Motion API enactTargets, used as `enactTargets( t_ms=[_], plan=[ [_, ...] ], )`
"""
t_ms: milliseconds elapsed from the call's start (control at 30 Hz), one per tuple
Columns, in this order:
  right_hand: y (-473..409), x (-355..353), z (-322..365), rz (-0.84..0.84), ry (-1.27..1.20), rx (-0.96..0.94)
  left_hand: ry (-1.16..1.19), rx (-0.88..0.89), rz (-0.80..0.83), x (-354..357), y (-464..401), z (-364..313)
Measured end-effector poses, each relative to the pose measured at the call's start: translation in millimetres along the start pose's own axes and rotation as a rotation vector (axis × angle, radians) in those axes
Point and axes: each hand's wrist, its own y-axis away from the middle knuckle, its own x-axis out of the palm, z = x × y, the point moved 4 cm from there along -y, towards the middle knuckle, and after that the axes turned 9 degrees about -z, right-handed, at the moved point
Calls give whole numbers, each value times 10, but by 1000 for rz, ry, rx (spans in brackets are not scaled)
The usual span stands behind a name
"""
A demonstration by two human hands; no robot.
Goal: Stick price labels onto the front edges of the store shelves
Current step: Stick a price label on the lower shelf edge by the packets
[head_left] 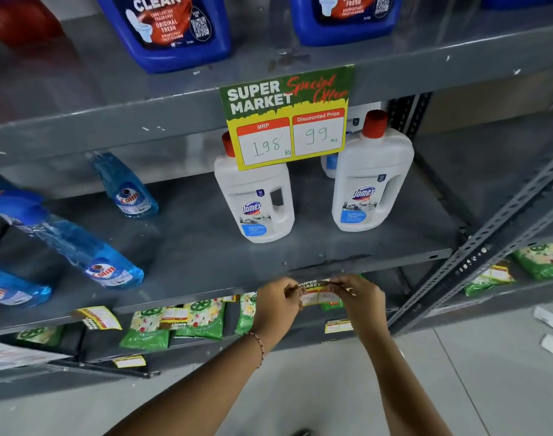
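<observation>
A small green-and-yellow price label [316, 292] is pressed against the front edge of the middle grey shelf [187, 302], below two white Domex bottles [256, 202]. My left hand [276, 305] pinches its left end and my right hand [358, 298] pinches its right end. A larger label of the same kind [287, 116], reading 198 and 99, hangs from the front edge of the shelf above. Further labels [97, 317] hang on the lower shelves.
Blue Colin refill pouches [80, 247] lie at the left of the middle shelf. Blue cleaner jugs [165, 26] stand on the upper shelf. Green packets [199, 319] fill the shelf below. A perforated grey upright [476, 256] slants at the right. Paper scraps [548, 317] lie on the floor.
</observation>
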Motion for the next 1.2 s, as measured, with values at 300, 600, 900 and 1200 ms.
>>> enactTargets(
  t_ms=[300, 600, 900, 1200],
  plan=[
    [-110, 20, 32, -47, 62, -56, 35, -65, -73, 103, -26, -6],
    [-96, -115, 3, -314, 72, 108, 103, -197, -56, 30, -58, 124],
    [447, 131, 377, -381, -58, 115, 578, -528, -156, -708, 33, 736],
    [1289, 1943, 1525, 243, 5, -197, 1063, -1012, -370, -2239, 186, 2217]
  ],
)
